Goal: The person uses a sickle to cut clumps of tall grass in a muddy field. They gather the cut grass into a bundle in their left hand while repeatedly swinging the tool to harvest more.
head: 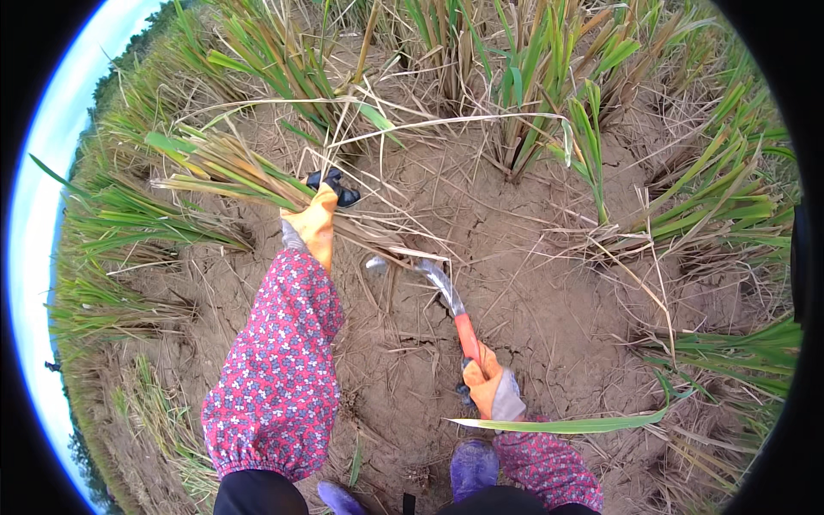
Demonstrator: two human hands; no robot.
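Observation:
My left hand [318, 215], in an orange work glove with dark fingertips, grips a bundle of cut-topped rice stalks [238, 167]. The bundle leans, its green and straw-coloured tops to the upper left and its lower stems towards the middle. My right hand [489, 383], gloved alike, is closed around the red handle of a sickle [468, 336]. The sickle's curved metal blade [440, 281] reaches up and left to the stems' lower end. Part of the blade passes behind those stems, with its tip showing at their left. Whether the stems are severed I cannot tell.
Rice stubble clumps [528, 96] stand along the far side, with more clumps [708, 199] at the right and leaning tufts [161, 222] at the left. Cracked dry soil [515, 290] strewn with straw lies between. Purple boots [474, 468] stand at the bottom. A long green leaf [566, 425] crosses near my right wrist.

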